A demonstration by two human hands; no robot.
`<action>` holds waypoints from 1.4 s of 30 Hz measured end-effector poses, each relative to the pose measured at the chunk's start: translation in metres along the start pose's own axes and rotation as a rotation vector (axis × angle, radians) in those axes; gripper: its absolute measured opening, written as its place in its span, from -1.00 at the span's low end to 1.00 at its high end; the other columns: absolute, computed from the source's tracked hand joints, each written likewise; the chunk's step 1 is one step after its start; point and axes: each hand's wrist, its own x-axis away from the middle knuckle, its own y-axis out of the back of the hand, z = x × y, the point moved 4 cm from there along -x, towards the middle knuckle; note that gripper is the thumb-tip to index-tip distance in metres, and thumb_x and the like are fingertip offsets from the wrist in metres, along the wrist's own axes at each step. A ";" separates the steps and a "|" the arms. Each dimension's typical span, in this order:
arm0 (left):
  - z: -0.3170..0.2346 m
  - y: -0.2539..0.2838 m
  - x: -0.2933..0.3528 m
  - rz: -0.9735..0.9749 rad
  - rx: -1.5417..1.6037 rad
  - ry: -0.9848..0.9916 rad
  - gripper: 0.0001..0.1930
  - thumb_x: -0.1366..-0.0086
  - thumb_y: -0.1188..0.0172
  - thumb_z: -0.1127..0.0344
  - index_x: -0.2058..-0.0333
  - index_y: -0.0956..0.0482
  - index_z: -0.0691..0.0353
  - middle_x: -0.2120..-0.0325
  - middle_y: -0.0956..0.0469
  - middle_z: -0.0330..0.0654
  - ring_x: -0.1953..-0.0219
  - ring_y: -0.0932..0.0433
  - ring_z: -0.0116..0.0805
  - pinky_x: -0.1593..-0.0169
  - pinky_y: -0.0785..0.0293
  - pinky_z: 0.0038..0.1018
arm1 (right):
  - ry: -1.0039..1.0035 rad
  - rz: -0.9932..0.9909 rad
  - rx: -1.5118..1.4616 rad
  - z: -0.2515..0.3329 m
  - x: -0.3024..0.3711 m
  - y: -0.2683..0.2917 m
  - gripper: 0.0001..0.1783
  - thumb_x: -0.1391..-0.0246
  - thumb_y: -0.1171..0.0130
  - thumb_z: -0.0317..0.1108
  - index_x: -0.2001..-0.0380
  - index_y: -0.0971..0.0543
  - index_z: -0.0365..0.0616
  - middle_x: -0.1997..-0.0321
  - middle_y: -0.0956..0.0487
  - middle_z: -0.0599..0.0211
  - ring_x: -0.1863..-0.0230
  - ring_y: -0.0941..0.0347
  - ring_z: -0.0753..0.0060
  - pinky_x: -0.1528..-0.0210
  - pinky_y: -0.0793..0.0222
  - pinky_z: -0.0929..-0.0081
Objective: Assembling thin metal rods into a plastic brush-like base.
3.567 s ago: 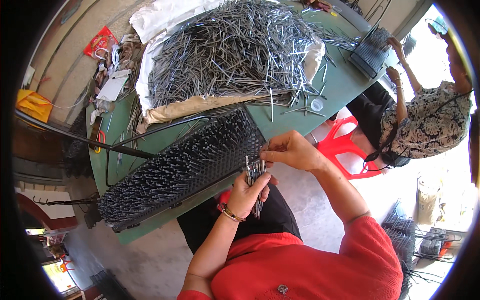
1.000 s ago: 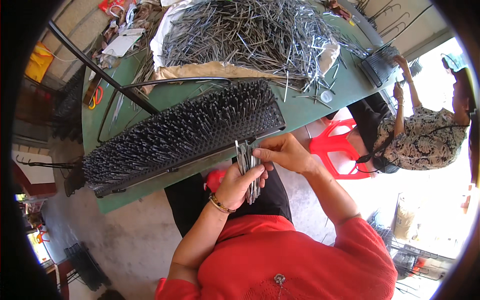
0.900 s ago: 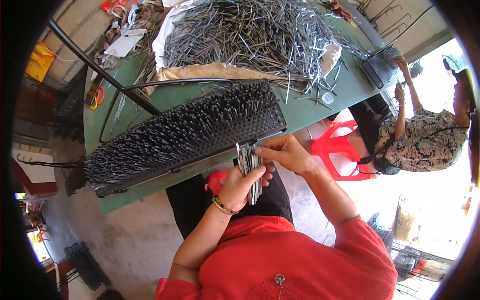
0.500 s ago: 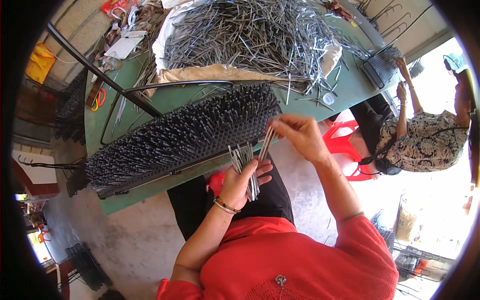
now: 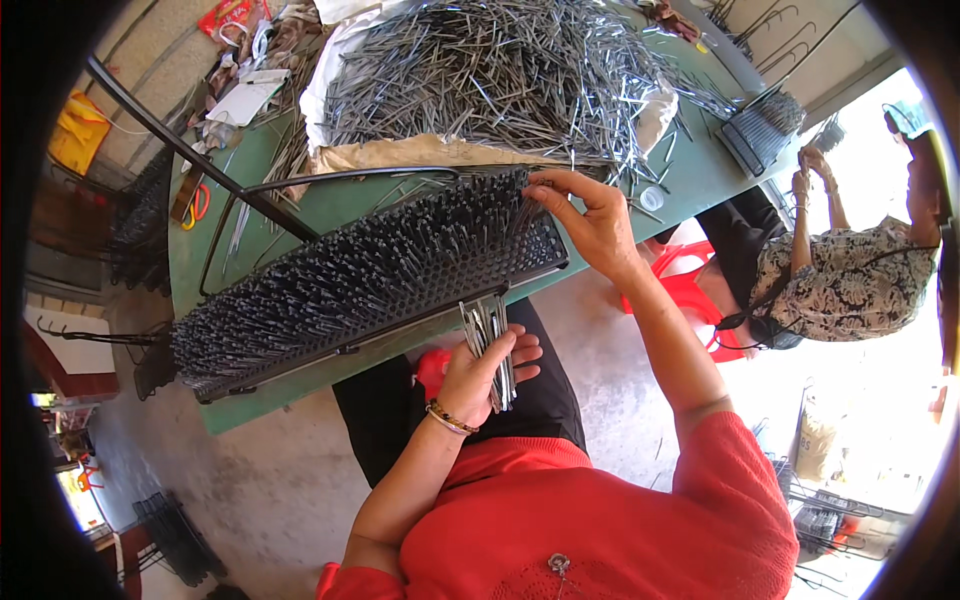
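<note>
My left hand [image 5: 468, 385] is closed round a bundle of thin metal rods [image 5: 484, 325], held upright in front of the rack, the thumb across them and some fingers stretched out to the right. My right hand [image 5: 605, 235] is above the far right end of a long black perforated rack [image 5: 490, 270], thumb and fingers pinched on a few thin rods [image 5: 522, 215] that point down at the holes. Dark rods stand packed in the rack's holes over most of its length; bare holes show along the near right part. The lower tips of the pinched rods are hard to make out.
A large heap of loose metal rods [image 5: 480, 90] lies on the green table [image 5: 240, 400] behind the rack. Orange-handled scissors [image 5: 201, 205] and a small clear cap [image 5: 652, 198] lie there too. At right a co-worker [image 5: 840, 280] sits on a red chair [image 5: 680, 290] near another rack [image 5: 757, 135].
My right hand has moved up and slightly left, taking rods from beside the left-hand bundle to the rack's right end. My left hand has barely moved. The co-worker's hands have come down from the other rack.
</note>
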 end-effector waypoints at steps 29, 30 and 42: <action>0.010 -0.004 -0.002 0.054 -0.072 0.064 -0.75 -0.33 -0.09 0.28 0.11 -0.45 0.30 0.25 -0.57 -0.08 0.20 -0.58 -0.31 0.18 -0.59 -0.34 | 0.379 -0.091 0.335 -0.005 0.017 -0.009 -0.70 0.04 -0.26 -0.43 0.16 -0.61 -0.09 0.26 -0.61 0.32 0.21 -0.46 0.31 0.11 -0.28 0.40; 0.010 -0.006 -0.002 0.074 -0.091 0.067 -0.74 -0.33 -0.08 0.27 0.11 -0.45 0.30 0.26 -0.56 -0.09 0.21 -0.58 -0.31 0.17 -0.59 -0.35 | 0.372 -0.115 0.333 -0.005 0.018 -0.009 -0.70 0.04 -0.25 -0.44 0.16 -0.61 -0.09 0.24 -0.61 0.32 0.20 -0.46 0.30 0.11 -0.29 0.40; 0.011 -0.014 -0.002 0.147 -0.127 0.111 -0.72 -0.34 -0.07 0.26 0.08 -0.44 0.32 0.25 -0.55 -0.10 0.20 -0.56 -0.33 0.16 -0.57 -0.38 | 0.415 -0.089 0.401 -0.001 0.018 -0.017 -0.72 0.02 -0.23 -0.43 0.17 -0.61 -0.06 0.17 -0.60 0.39 0.13 -0.42 0.32 0.06 -0.24 0.37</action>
